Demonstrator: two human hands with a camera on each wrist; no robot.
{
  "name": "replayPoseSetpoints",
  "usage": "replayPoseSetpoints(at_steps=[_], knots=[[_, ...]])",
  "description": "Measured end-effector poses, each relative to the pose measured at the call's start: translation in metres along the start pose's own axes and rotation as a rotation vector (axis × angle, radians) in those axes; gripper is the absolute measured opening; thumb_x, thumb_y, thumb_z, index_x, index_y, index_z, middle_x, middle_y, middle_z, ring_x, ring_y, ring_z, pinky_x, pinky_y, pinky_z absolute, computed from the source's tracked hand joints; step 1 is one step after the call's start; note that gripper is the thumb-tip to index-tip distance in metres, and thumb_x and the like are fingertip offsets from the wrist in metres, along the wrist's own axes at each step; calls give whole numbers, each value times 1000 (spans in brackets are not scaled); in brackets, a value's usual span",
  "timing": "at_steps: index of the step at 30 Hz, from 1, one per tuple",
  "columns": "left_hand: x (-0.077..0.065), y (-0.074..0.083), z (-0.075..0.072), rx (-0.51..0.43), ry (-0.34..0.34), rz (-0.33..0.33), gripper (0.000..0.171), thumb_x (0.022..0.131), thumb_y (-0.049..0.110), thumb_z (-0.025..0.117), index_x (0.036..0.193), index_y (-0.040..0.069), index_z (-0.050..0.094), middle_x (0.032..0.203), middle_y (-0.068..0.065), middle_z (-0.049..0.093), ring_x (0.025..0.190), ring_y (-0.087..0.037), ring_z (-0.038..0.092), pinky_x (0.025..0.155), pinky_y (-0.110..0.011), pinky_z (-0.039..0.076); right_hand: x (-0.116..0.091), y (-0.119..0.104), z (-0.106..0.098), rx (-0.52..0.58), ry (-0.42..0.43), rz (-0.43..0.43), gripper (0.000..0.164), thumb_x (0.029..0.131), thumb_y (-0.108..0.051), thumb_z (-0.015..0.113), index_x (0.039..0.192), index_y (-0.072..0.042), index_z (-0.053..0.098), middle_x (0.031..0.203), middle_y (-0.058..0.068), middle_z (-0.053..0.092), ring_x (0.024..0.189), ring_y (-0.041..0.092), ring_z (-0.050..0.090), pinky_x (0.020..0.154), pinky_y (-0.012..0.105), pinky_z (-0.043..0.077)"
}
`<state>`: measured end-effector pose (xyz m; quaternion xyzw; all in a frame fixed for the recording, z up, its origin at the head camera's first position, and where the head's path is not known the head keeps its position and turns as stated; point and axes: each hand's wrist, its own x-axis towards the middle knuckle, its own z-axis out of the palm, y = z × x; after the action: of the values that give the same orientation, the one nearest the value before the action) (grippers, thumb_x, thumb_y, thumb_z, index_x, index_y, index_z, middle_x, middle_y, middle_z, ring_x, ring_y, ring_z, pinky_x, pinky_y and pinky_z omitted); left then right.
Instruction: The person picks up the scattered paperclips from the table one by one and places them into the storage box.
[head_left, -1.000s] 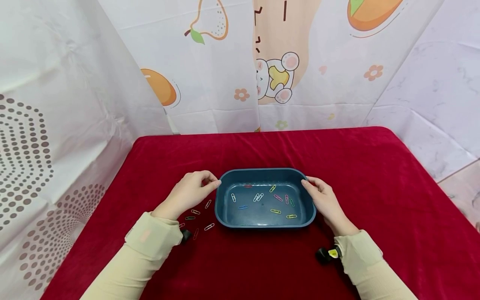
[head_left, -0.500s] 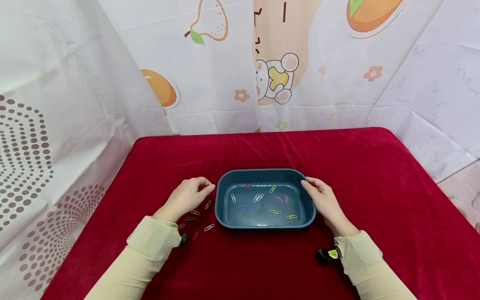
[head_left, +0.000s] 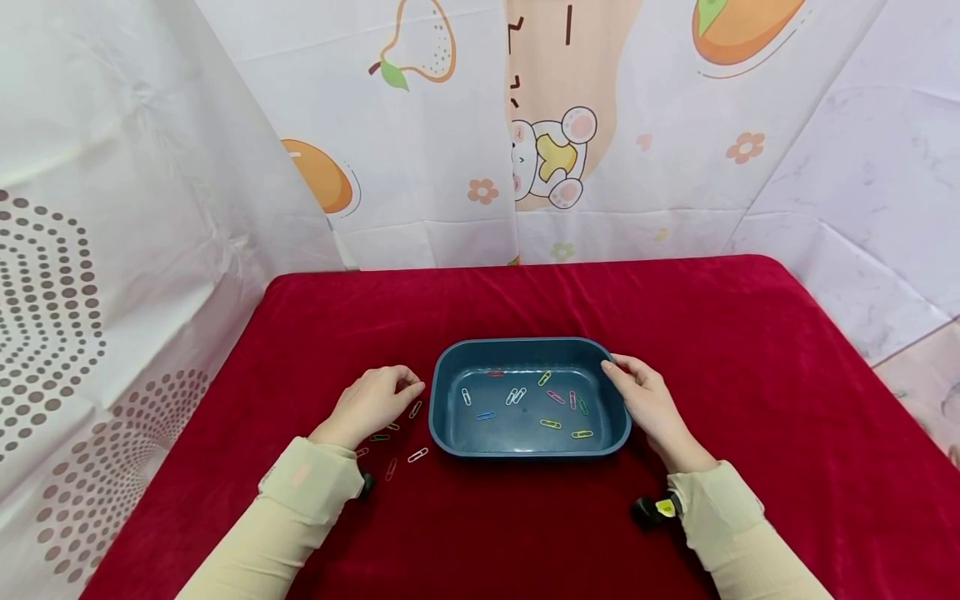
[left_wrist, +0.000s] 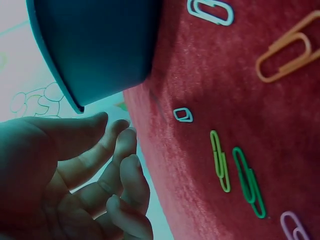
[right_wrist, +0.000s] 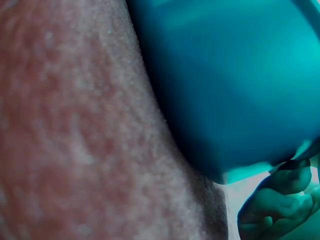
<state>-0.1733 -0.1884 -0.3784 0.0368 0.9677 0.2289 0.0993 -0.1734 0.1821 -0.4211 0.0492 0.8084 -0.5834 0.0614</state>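
Right hand pinches the bin at its right rim; bin upright on the cloth, clips inside. Left hand grips nothing — fingers loosely bent — near loose clips. Assessed risks: a right-hand push could slide the bin onto these; the left sleeve, low, could scatter them.

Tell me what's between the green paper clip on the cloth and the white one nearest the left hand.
A yellowish paper clip lies between the green clip and that white clip; the left wrist view shows it plainly.
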Motion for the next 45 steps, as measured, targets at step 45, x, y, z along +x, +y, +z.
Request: replayPoseSetpoints(at_steps=[45], knots=[[9, -14, 14, 43, -30, -76, 11, 90, 24, 71, 97, 16, 69, 76, 4, 65, 62, -9, 59, 63, -33, 45, 1, 2, 0, 15, 2, -11, 54, 103, -35, 51, 143, 1, 45, 119, 23, 67, 83, 5, 64, 74, 19, 53]])
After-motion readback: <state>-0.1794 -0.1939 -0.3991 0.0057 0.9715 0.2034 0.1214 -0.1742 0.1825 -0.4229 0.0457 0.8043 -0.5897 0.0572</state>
